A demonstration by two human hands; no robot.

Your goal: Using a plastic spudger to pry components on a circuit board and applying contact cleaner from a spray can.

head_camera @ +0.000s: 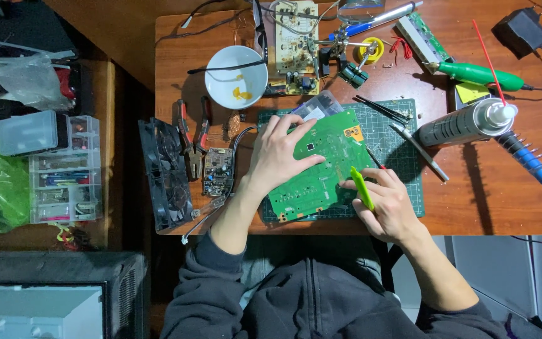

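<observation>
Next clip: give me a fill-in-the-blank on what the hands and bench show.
The left hand presses flat on the green ___ board.
The right hand holds a thin ___ tool.
The board lies on a green cutting ___.
The white bowl sits ___ the mat.

Missing: circuit; green; mat; off

left hand (278,154) flat, right hand (389,204) pinching

white bowl (236,76); spray can (465,123); pliers (193,135); black fan (165,174)
</observation>
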